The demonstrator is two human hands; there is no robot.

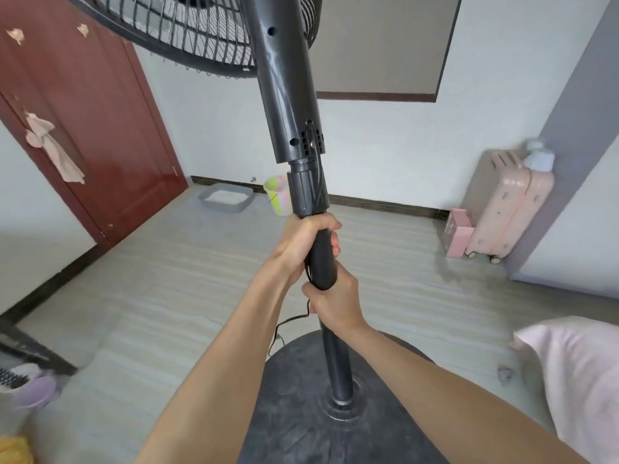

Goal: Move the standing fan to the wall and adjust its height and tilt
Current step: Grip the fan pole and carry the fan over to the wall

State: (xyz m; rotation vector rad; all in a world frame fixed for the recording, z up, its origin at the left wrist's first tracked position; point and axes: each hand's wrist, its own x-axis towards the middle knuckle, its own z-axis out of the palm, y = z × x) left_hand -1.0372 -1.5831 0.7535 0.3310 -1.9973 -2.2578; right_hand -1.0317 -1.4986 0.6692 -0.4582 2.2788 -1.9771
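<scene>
Hands are both gripping the fan pole (323,259), left hand (306,242) above right hand (335,301); carrying seemingly underway, wall (368,145) well ahead, height and tilt adjustments remaining.

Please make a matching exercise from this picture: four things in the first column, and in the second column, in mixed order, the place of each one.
Things:
1. left hand
2. right hand
3. pale pink hard-shell suitcase
4. grey shallow plastic tray

Places:
A. on the floor by the far wall, left of the pastel striped bucket
B. around the black fan pole, just under the ribbed collar
C. standing at the right, against the grey wall section
D. around the same pole, lower down, nearer the round black base

Pairs: 1-B, 2-D, 3-C, 4-A
</scene>
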